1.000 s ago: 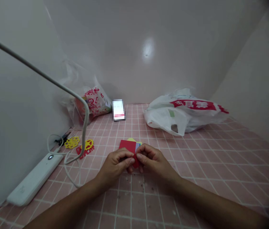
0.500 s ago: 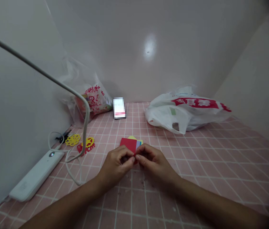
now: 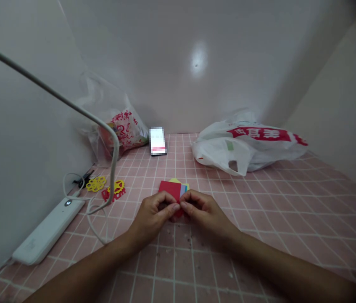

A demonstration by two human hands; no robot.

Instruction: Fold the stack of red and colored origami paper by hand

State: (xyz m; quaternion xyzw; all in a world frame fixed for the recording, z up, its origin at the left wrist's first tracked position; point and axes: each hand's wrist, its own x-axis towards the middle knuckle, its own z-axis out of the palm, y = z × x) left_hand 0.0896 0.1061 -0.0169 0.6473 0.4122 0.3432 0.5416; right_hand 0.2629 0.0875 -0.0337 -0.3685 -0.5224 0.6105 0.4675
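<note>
My left hand (image 3: 155, 212) and my right hand (image 3: 201, 208) meet at the middle of the table, thumbs and forefingers pinched together. Between the fingertips is a small piece of red paper (image 3: 178, 213), mostly covered by the fingers. Just beyond them lies a flat red paper square (image 3: 169, 187). Under and beside that square show the edges of lilac and blue paper (image 3: 183, 190) and a yellow sheet (image 3: 175, 180).
At left are a white power strip (image 3: 48, 231), a looping cable (image 3: 114, 168), yellow cutouts (image 3: 96, 184) and a red cutout (image 3: 120, 195). A lit phone (image 3: 157, 141) stands at the back, between a clear plastic bag (image 3: 102, 143) and a white plastic bag (image 3: 218, 153).
My fingertips have shifted slightly, with the left thumb lifted a little. More red paper shows beneath the fingers. Both hands keep their pinch.
</note>
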